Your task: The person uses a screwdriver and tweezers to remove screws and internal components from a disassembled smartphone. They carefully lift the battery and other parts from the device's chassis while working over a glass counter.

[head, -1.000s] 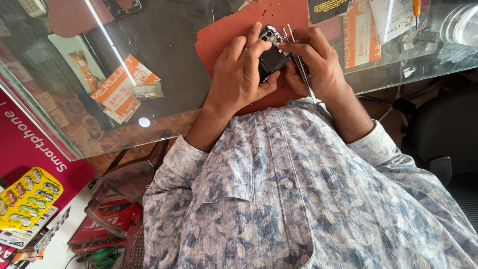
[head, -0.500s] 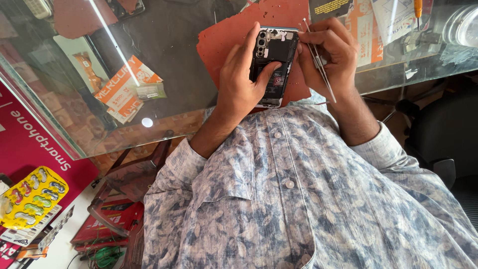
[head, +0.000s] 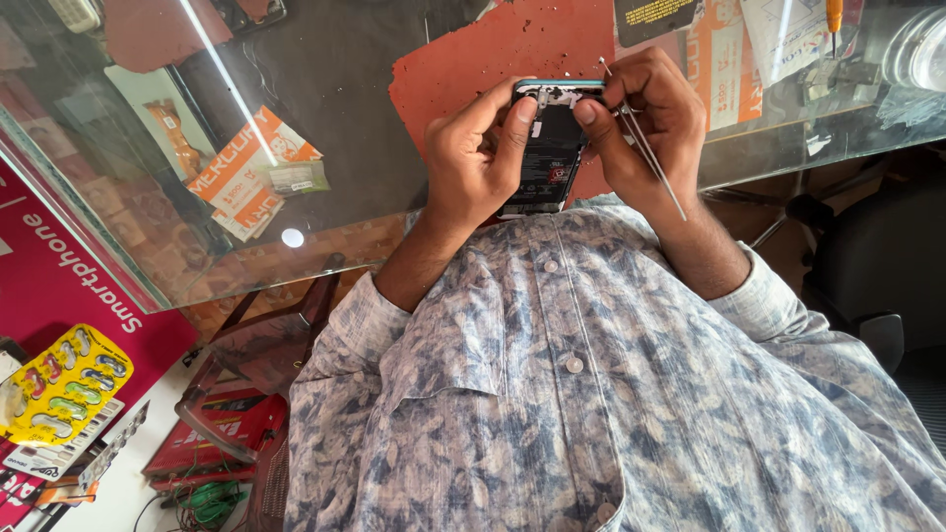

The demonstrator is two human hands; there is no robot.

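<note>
Phone [head: 548, 148], back cover off, held above the near edge of the glass bench [head: 296, 89], over the red mat [head: 473, 69]. Left hand [head: 473, 158] fingers closed on its side; right hand [head: 655, 123] pinches thin tweezers [head: 650, 163] and touches its top. Judged light, stiff, with fragile exposed internals: hold by frame edges.

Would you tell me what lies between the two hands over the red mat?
In the head view, an opened phone lies between the left hand and the right hand, which also holds tweezers, above the red mat.

Yellow blister pack [head: 61, 383], orange-white packet [head: 246, 169]
</note>
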